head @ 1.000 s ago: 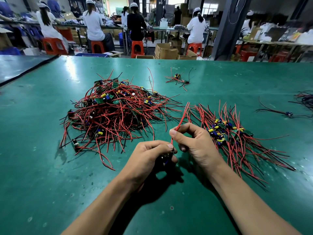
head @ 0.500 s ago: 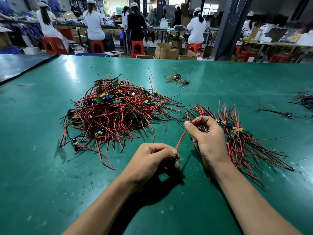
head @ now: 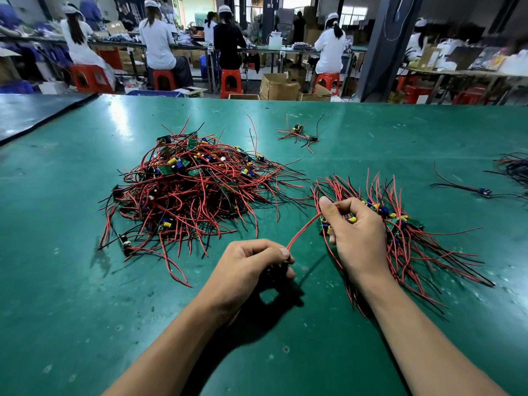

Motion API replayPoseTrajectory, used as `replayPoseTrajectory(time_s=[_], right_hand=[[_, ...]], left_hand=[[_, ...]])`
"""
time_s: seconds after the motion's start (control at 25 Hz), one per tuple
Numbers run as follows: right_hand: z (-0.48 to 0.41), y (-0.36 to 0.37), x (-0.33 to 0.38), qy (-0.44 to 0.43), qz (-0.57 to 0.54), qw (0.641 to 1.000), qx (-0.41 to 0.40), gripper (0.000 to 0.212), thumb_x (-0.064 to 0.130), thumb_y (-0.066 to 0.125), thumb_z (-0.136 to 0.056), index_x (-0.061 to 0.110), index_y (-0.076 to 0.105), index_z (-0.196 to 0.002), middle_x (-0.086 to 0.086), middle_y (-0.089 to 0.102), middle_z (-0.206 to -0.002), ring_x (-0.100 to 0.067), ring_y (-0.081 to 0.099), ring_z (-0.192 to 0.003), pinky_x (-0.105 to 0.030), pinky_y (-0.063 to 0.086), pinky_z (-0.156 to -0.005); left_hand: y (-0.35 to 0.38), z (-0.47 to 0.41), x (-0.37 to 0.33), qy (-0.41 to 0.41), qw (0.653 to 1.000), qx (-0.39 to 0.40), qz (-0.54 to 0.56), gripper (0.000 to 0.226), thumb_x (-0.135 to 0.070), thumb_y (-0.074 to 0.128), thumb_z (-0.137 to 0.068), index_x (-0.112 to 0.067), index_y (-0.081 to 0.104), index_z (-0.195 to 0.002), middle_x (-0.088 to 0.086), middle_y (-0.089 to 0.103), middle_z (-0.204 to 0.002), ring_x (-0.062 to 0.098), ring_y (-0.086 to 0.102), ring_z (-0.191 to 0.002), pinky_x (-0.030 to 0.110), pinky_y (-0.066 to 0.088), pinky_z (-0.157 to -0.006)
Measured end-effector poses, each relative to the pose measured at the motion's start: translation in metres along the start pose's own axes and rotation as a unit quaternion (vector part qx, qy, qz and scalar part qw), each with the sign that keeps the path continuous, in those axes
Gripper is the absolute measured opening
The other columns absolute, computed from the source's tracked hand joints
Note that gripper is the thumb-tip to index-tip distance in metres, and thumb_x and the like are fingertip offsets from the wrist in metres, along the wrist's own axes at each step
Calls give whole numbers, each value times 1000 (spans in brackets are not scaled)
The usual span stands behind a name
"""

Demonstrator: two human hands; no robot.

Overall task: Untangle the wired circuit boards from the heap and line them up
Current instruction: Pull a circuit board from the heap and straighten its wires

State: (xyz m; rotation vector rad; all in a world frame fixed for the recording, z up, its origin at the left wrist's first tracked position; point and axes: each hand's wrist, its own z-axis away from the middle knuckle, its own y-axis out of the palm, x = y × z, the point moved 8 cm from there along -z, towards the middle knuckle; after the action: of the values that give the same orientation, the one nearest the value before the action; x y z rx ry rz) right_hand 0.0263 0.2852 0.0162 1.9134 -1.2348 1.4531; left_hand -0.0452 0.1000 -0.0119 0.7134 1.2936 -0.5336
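Observation:
A tangled heap of small green circuit boards with red and black wires lies at centre left on the green table. To its right, a lined-up row of boards fans its wires out. My left hand is closed around one board, mostly hidden in the fist. A red wire runs taut from that fist up to my right hand, which pinches the wire's far end above the row's left edge.
A small loose board with wires lies at the far centre. Another single board and a dark bundle sit at the right edge. A darker table adjoins at far left. Seated workers and cardboard boxes fill the background.
My right hand has slid along the red wire, up and to the right, away from my left hand and over the lined-up row. My left hand has stayed in place.

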Motion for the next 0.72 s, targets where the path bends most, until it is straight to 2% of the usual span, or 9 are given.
replayPoseTrajectory(time_s=[0.12,0.2,0.28,0.36,0.48,0.6,0.72], right_hand=[[0,7,-6,65,-101,993,16,35,35,71,-92,17,53,-68,7,46,-50,-10,39,-39,-21,31,-41],[5,21,-10,146,-224,962,52,30,35,72,-88,15,55,-73,3,51,-59,-9,41,-39,-21,32,-39],[14,36,-10,211,-267,933,114,32,40,77,-75,12,64,-82,4,59,-65,-7,45,-41,-19,37,-40],[29,52,-7,242,-238,917,210,41,42,81,-64,12,72,-90,3,64,-73,-7,50,-48,-20,40,-44],[51,68,-1,246,-180,892,334,36,36,80,-68,12,79,-95,-6,71,-85,-10,61,-60,-19,50,-52],[53,69,1,232,-169,900,329,24,29,78,-79,7,78,-89,-11,69,-82,-13,63,-63,-20,53,-54],[50,66,-4,230,-145,917,293,18,24,73,-89,9,76,-80,-7,60,-64,-12,54,-48,-18,44,-44]], left_hand=[[-2,0,-1,7,1000,-9,2,24,-4,62,-88,-9,74,-67,16,69,-66,19,63,-58,21,52,-61],[-2,0,0,9,1000,-13,2,24,-4,62,-88,-9,74,-68,17,69,-67,19,62,-59,21,52,-60],[-3,-1,0,14,1000,-17,-2,21,-6,62,-89,-8,74,-72,17,71,-69,21,62,-63,24,52,-63],[-4,-2,0,23,999,-23,2,20,-8,62,-91,-9,75,-75,16,72,-72,21,63,-66,27,53,-66],[-6,-4,-1,39,998,-32,22,23,-5,59,-93,-11,76,-80,16,72,-74,19,68,-65,27,56,-65],[-7,-4,-1,41,998,-45,8,24,-3,58,-93,-11,76,-78,14,73,-71,18,68,-63,26,57,-64],[-7,-5,-2,49,997,-49,-31,19,-4,60,-92,-9,72,-78,14,73,-72,21,67,-65,28,56,-67]])
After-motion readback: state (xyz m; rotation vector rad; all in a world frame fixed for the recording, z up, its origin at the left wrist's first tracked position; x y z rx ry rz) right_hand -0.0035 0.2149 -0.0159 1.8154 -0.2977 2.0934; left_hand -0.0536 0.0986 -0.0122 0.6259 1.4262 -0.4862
